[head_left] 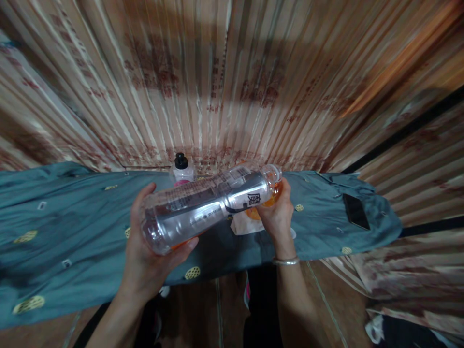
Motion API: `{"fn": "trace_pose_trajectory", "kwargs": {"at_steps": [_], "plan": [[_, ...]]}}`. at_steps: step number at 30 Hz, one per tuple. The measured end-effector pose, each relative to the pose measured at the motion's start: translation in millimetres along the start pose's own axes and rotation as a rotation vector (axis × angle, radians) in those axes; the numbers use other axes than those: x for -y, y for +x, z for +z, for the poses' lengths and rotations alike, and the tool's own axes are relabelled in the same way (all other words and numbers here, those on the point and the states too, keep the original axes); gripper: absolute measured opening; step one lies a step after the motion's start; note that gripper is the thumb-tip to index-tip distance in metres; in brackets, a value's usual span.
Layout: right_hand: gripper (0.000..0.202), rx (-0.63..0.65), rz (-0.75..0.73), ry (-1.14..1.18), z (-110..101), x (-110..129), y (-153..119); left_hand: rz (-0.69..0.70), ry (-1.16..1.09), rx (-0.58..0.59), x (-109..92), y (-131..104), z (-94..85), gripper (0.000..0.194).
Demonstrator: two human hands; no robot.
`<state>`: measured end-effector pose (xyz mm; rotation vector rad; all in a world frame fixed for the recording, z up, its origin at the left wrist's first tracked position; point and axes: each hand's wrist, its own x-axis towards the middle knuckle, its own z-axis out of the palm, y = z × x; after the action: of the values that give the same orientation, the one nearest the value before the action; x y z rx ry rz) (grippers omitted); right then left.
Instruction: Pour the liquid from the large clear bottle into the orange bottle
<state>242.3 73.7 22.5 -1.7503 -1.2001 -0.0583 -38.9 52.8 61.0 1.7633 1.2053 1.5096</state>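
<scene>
A clear plastic bottle (203, 203) with a silver label and dark print lies tilted between my two hands, its neck end to the right and slightly higher. My left hand (145, 246) is wrapped round its base, thumb along the underside. Closed about the neck end is my right hand (277, 210), its fingers partly hidden behind the bottle. Some orange shows through the plastic near the neck and along the lower side. Behind the bottle stands a smaller bottle (181, 169) with a black cap. Below the neck, a white item with orange on it (246, 226) is partly covered.
A long surface under a blue-green cloth (90, 217) with yellow patterns runs across in front of me. A dark phone (355, 211) lies at its right end. Pleated curtains (217, 87) hang behind it, and a dark pole (409, 128) slants at the right.
</scene>
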Motion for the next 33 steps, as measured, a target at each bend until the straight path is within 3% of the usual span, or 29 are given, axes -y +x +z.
{"fn": "trace_pose_trajectory", "kwargs": {"at_steps": [3, 7, 12, 15, 21, 30, 33], "plan": [[0.082, -0.009, -0.008, -0.001, 0.5, -0.1, -0.5, 0.026, 0.011, -0.078, -4.7, -0.8, 4.5, 0.097], [0.082, -0.002, -0.004, 0.017, 0.5, 1.0, -0.8, 0.099, 0.06, -0.092, -7.1, 0.5, 3.7, 0.093], [0.084, 0.013, -0.011, 0.021, 0.3, 2.3, -1.3, 0.165, 0.133, 0.009, -3.4, 3.2, -5.1, 0.095], [0.083, 0.008, -0.024, 0.02, 0.4, 2.8, -1.8, 0.104, 0.115, -0.071, -3.0, 2.8, -5.7, 0.093], [0.083, 0.013, -0.033, 0.016, 0.6, 1.8, -2.4, 0.071, 0.092, -0.097, -4.4, 1.8, -3.2, 0.097], [0.083, 0.031, 0.01, 0.039, -1.2, 5.1, -1.7, 0.134, 0.11, -0.075, -4.0, 4.2, -6.6, 0.094], [0.084, 0.036, 0.019, 0.038, -1.5, 5.4, -1.4, 0.162, 0.137, -0.01, -3.3, 5.6, -9.3, 0.095]]}}
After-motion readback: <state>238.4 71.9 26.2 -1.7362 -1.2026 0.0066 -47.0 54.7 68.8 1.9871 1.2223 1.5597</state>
